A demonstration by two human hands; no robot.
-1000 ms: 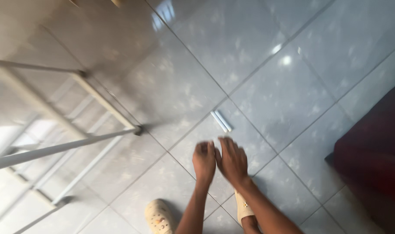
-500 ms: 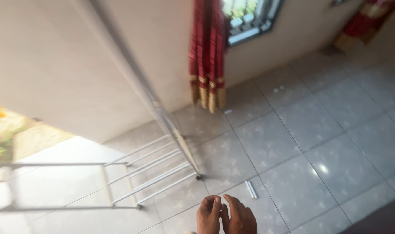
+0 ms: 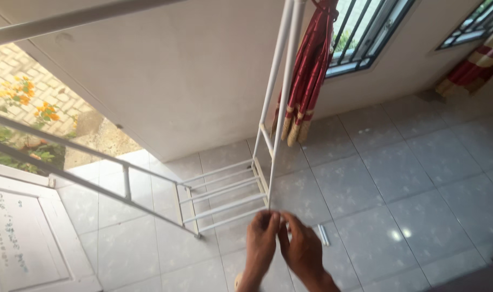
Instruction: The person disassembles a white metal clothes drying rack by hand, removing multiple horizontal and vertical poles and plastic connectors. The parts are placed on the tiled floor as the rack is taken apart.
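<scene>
Your left hand [image 3: 260, 243] and right hand [image 3: 299, 250] meet, fingers closed together, near the white rack [image 3: 225, 197]; open tiled floor [image 3: 409, 178] lies right.

A home, by the look: pale tiled floor [image 3: 409, 178], plain wall [image 3: 176, 81], barred window [image 3: 365, 32] with red curtain [image 3: 306, 70], white drying rack [image 3: 225, 189] standing indoors, open doorway onto garden flowers [image 3: 30, 100].
</scene>
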